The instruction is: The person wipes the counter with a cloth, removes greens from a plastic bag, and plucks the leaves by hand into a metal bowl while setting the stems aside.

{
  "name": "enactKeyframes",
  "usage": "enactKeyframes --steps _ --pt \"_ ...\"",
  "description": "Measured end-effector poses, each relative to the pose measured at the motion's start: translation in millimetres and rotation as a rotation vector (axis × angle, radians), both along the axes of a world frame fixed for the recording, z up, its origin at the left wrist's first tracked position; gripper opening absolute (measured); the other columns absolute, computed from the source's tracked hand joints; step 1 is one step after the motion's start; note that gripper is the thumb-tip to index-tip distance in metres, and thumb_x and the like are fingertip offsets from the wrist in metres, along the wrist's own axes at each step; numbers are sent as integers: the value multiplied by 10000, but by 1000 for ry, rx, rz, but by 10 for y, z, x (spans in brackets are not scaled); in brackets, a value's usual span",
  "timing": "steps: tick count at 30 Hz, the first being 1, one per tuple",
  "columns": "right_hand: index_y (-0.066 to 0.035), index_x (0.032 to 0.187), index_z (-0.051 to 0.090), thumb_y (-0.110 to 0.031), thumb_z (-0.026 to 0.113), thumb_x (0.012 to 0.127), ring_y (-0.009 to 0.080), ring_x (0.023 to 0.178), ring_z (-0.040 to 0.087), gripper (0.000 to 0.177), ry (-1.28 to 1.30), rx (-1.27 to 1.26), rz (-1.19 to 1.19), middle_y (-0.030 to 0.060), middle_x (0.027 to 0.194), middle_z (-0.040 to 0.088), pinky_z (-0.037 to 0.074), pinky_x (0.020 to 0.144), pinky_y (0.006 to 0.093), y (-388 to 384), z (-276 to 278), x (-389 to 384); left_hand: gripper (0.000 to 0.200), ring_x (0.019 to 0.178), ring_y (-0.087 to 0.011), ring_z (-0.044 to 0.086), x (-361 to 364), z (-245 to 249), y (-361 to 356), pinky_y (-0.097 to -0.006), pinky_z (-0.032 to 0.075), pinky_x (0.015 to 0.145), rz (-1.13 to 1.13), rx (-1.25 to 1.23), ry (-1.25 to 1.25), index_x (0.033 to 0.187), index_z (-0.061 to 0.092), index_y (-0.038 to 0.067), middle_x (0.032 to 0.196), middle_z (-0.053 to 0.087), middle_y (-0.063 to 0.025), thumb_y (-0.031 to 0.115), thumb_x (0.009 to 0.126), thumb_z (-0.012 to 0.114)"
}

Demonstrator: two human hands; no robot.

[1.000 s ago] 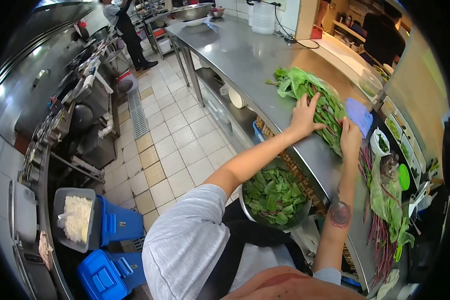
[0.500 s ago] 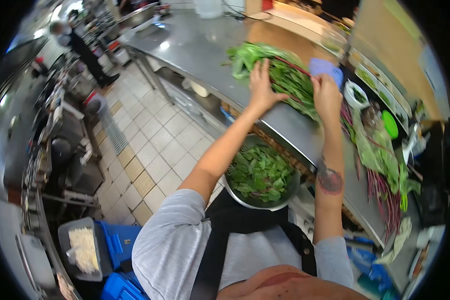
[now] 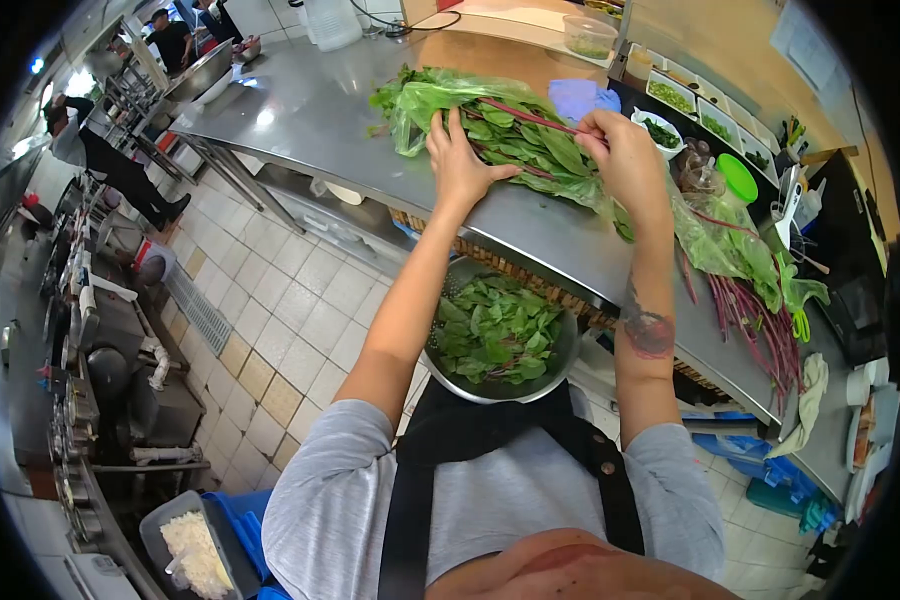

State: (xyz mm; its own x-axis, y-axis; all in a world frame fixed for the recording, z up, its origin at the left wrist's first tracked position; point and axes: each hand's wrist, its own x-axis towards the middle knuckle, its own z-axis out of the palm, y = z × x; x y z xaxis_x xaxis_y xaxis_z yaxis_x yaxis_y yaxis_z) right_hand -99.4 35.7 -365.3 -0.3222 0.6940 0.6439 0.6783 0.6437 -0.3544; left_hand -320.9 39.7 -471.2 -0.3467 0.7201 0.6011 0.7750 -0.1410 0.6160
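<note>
A pile of leafy greens with red stems [image 3: 535, 140] lies on the steel counter, partly in a thin green plastic bag [image 3: 411, 118]. My left hand [image 3: 460, 170] rests on the near side of the pile, fingers spread and thumb out to the right. At the right end, my right hand [image 3: 628, 165] pinches the end of a long red stem [image 3: 535, 117] that runs leftward across the leaves. Below the counter edge, close to my apron, a metal colander [image 3: 570, 352] holds loose picked leaves [image 3: 498, 330].
Bunched red stems [image 3: 755, 325] and another green bag [image 3: 720, 240] lie right on the counter [image 3: 320, 110]. Behind are a purple cloth [image 3: 582, 98], a white bowl of greens [image 3: 660, 133], a green lid [image 3: 737, 178] and ingredient trays. A co-worker [image 3: 120, 165] stands far left.
The view has shifted, so the counter and colander sit further left. More of the red stem shows between my hands. Both hands keep nearly the same places on the greens.
</note>
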Motion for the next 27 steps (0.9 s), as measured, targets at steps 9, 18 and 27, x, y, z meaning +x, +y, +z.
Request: enactKeyframes --steps 9,18,27 --pt "-96 924 692 -186 640 842 308 882 659 132 -354 -72 -87 89 929 688 500 701 478 285 -148 -101 864 1158 -372 444 -156 -41 -64 -483 388 981 -86 238 -313 1315 415 12 1263 406 -233 321 647 868" --pt "-89 1063 639 -213 712 803 319 1053 598 297 -316 121 314 120 1070 625 477 834 512 441 -115 -1153 376 780 -449 611 -911 -129 426 -463 486 749 224 64 -256 1018 621 -55 808 646 -168 217 781 725" --pt "-301 1372 430 35 585 780 278 1168 544 699 -424 136 54 16 1352 481 447 838 562 604 -667 -1233 167 507 -133 452 -1516 426 605 -295 355 450 -512 -85 -1245 878 531 47 680 526 -47 167 976 468"
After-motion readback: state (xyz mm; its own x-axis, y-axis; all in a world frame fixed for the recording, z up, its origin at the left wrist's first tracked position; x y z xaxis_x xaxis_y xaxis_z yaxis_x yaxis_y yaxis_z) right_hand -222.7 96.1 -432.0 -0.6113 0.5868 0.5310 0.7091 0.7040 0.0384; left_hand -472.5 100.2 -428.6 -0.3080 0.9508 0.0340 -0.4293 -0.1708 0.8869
